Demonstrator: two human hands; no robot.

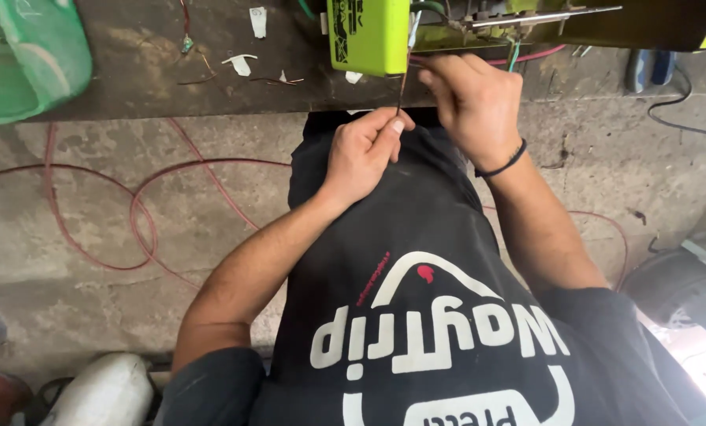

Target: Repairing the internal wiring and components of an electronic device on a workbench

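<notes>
The left hand (361, 150) grips a thin dark metal rod (401, 93). The rod's long axis runs toward 12 o'clock, up to the lime-green plastic housing (368, 35). The right hand (475, 102), at 2 o'clock, is nearer the housing; its fingers pinch closed near the rod's top, on what I cannot tell.

Lime-green device casing (368, 35), red cable (132, 213) on grey floor (93, 292), black wristband (504, 164).
</notes>
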